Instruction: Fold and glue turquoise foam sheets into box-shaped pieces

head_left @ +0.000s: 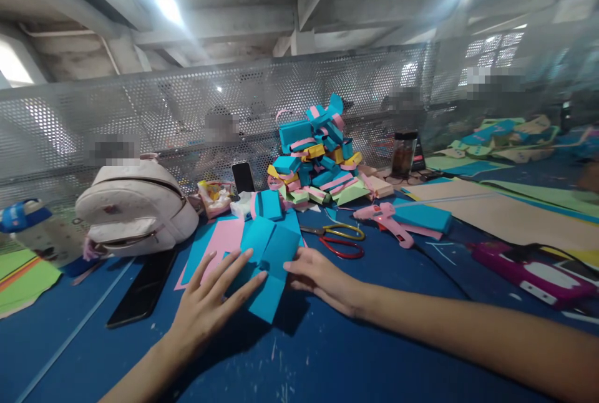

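A folded piece of blue paper [271,256], with flaps and creases, is tilted up off the table between my two hands. My left hand [210,297] rests its spread fingertips on the paper's left side. On the right edge, my right hand [322,278] pinches the paper between thumb and fingers. Behind it lie pink paper [224,241] and more blue sheets. Scissors [339,241] with one yellow and one red handle lie just beyond my right hand. A pink glue gun [386,219] lies farther right, its cord trailing across the table.
A heap of folded paper boxes [318,166] stands at the back, before a perforated metal screen [187,103]. At left are a white backpack [140,203], a black phone [143,291] and a bottle [51,241]. A magenta power strip [519,272] and large paper sheets [505,203] lie at right.
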`<state>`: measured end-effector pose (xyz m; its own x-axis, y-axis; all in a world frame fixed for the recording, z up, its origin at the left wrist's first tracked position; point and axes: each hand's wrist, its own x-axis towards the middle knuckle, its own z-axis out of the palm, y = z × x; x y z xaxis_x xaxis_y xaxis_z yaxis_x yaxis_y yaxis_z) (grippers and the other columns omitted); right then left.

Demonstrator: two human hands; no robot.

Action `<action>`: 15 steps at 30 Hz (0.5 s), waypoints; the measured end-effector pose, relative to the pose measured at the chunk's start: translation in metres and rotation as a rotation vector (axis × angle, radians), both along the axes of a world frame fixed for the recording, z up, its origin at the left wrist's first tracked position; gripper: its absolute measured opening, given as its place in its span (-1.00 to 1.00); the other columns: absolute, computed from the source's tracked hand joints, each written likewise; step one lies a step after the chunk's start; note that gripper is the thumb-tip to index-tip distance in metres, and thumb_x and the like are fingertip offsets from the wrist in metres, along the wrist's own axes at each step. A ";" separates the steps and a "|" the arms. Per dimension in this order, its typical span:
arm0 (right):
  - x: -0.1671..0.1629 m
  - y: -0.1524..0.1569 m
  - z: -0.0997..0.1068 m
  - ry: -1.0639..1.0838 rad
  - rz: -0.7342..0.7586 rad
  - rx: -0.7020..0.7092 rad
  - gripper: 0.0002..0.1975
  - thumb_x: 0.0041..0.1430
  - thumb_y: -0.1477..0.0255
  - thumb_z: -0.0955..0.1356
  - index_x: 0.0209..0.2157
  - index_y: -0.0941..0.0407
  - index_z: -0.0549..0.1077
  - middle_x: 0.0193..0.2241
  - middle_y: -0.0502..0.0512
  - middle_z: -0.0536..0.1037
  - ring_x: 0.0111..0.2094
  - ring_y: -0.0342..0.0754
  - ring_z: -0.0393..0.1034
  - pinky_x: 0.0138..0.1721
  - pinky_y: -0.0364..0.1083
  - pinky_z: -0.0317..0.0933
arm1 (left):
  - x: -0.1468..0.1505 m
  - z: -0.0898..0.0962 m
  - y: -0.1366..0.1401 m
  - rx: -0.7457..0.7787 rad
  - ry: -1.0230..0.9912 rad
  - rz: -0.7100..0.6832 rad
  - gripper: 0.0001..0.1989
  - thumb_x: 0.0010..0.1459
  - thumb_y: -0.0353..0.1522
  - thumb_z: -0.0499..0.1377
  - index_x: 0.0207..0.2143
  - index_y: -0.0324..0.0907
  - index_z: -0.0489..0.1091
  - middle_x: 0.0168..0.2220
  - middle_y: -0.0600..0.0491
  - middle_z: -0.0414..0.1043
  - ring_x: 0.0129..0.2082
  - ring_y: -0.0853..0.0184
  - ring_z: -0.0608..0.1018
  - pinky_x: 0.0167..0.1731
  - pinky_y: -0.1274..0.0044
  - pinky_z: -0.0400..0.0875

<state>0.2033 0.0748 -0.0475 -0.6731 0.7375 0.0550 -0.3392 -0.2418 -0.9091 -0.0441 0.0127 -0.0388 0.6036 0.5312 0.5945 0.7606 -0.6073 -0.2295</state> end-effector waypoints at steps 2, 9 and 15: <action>0.001 0.004 -0.001 -0.062 -0.111 0.002 -0.73 0.00 0.32 0.46 -0.42 0.14 0.32 -0.56 -0.12 0.35 -0.51 -0.22 0.30 -0.37 -0.18 0.21 | 0.001 -0.001 0.004 -0.075 -0.131 -0.014 -0.29 0.14 -0.44 0.22 0.25 0.22 0.06 0.35 0.07 -0.06 0.30 0.02 0.12 0.25 0.07 -0.08; 0.003 0.013 -0.001 -0.055 -0.262 0.042 -0.64 -0.07 0.22 0.49 -0.46 0.14 0.32 -0.58 -0.14 0.31 -0.54 -0.24 0.23 -0.42 -0.19 0.13 | 0.008 -0.004 0.012 -0.732 -0.936 -0.148 -0.09 0.04 -0.01 0.24 0.33 0.05 -0.12 0.35 -0.17 -0.08 0.27 -0.06 0.16 0.13 0.12 0.24; -0.001 0.012 -0.003 0.063 -0.218 0.104 -0.70 0.00 0.21 0.45 -0.30 0.13 0.46 -0.46 -0.01 0.48 -0.40 -0.12 0.38 -0.33 -0.11 0.24 | 0.014 -0.012 0.008 -0.845 -1.136 -0.026 -0.36 0.04 -0.19 0.30 0.18 0.07 0.24 0.21 -0.03 0.27 0.21 -0.02 0.28 0.17 0.08 0.20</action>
